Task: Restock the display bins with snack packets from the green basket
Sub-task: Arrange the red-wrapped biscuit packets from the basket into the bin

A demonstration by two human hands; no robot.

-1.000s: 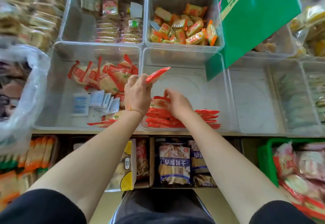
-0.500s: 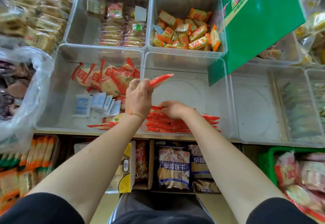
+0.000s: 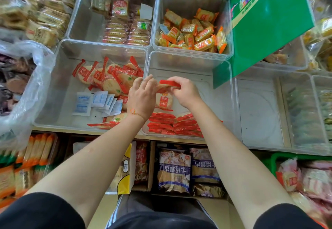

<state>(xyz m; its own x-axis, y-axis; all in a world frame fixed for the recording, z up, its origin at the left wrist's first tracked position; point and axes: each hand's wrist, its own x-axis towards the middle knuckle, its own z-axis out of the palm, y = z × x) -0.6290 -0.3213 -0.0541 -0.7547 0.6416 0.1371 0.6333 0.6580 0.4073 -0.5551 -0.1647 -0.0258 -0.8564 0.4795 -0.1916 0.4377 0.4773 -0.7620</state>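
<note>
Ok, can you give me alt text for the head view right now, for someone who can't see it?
Both hands, left hand and right hand, hold red-edged round cracker packets above the clear plastic display bin, whose near end holds a row of matching red packets. Neighbouring clear bins hold orange-wrapped snacks and more red-wrapped crackers; the green plastic basket sits lower right.

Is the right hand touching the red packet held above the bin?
Touching. The head view shows the right hand pinching the red packet's top edge, fingers curled on it.

A pale shelf [image 3: 86, 131] carried clear bins side by side: the middle bin [image 3: 190, 63], a cracker bin [image 3: 59, 77] left of it, an emptier bin [image 3: 258, 113] right.
</note>
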